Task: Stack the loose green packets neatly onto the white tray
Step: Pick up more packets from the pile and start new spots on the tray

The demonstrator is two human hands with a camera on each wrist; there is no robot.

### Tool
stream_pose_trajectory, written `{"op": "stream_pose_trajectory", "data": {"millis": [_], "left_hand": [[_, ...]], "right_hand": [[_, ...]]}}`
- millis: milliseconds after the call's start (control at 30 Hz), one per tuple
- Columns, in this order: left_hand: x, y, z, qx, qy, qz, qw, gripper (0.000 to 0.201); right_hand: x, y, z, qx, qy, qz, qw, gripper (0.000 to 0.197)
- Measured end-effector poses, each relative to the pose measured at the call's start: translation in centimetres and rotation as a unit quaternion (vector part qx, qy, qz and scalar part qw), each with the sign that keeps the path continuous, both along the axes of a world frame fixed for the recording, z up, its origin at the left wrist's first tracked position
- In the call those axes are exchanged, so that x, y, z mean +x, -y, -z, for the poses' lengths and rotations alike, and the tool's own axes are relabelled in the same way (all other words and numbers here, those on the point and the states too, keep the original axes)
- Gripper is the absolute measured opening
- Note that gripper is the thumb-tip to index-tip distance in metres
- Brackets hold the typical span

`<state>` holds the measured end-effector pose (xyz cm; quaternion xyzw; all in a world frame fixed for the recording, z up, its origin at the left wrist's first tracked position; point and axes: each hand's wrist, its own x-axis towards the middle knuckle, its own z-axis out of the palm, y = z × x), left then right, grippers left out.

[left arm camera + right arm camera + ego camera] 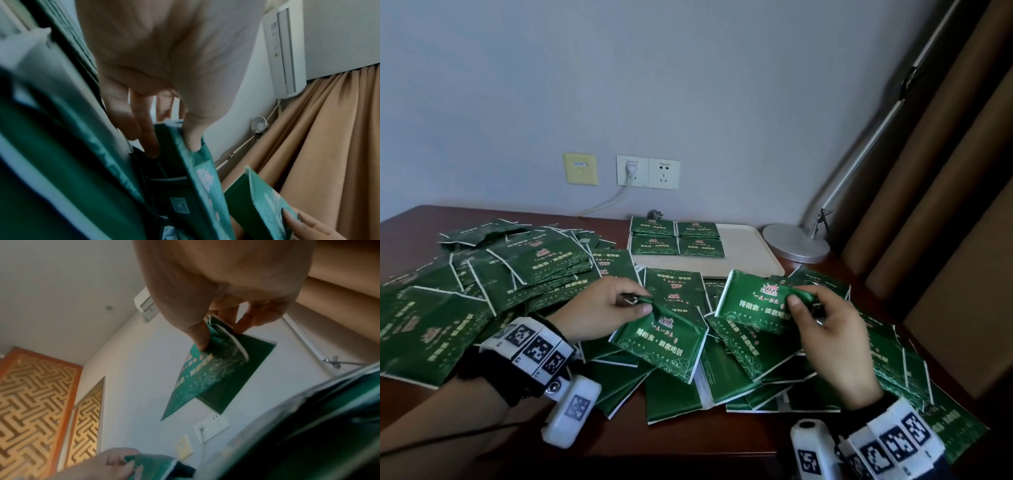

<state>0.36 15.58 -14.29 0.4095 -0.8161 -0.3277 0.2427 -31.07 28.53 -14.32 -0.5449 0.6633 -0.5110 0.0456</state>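
Note:
Several loose green packets (524, 274) lie heaped across the dark wooden table. My left hand (606, 305) pinches one green packet (664, 339) by its upper corner, thumb on top; the same packet (197, 172) hangs from thumb and fingers in the left wrist view. My right hand (825, 332) pinches a second packet (753, 301) by its right edge, lifted above the pile; in the right wrist view that packet (207, 374) hangs from the thumb and fingers. The white tray (743, 250) sits behind, holding low stacks of packets (676, 240) on its left half.
A round silver lamp base (796, 243) stands right of the tray, its arm rising along brown curtains (945, 192). Wall sockets (647, 171) with a white cable sit behind the table. More packets (893, 359) spread to the table's right edge.

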Motion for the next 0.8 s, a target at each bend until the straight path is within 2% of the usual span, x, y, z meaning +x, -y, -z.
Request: {"op": "stream_pose_trajectory", "data": {"millis": [33,133,267,367,433,500,567,700,800], "left_hand": [[-0.1,-0.2,-0.1,0.006,-0.016,-0.004,1.000,0.009],[-0.5,-0.3,-0.4,0.036,-0.086,-0.036,0.995,0.015],[-0.7,-0.2,-0.7,0.099,-0.188,-0.073,0.974,0.034],[-0.6,-0.4,-1.1,0.157,-0.245,-0.061,0.955,0.050],[-0.3,-0.6,-0.9,0.130,-0.200,-0.046,0.970,0.061],[0.2,-0.6,-0.5,0.064,-0.087,-0.039,0.993,0.071],[0.4,-0.7,-0.2,0.017,0.003,-0.029,0.999,0.074],[0.7,-0.9,-0.5,-0.042,0.056,-0.032,0.997,0.060],[0.6,-1.1,-1.2,-0.099,0.050,-0.051,0.993,0.035]], "right_hand": [[0.1,0.2,-0.3,-0.004,0.015,-0.015,1.000,0.025],[0.8,0.8,-1.5,-0.022,0.092,-0.071,0.993,0.009],[1.3,1.4,-1.9,0.014,0.150,-0.109,0.982,0.013],[1.7,2.2,-1.1,0.044,0.161,-0.113,0.980,0.012],[2.2,2.5,-0.5,0.053,0.162,-0.121,0.978,0.014],[2.6,2.8,0.0,0.062,0.147,-0.128,0.979,0.014],[2.9,2.9,0.4,0.068,0.156,-0.128,0.977,0.013],[2.9,3.0,1.1,0.089,0.211,-0.120,0.966,0.009],[2.7,3.3,1.3,0.101,0.216,-0.108,0.965,0.007]]}}
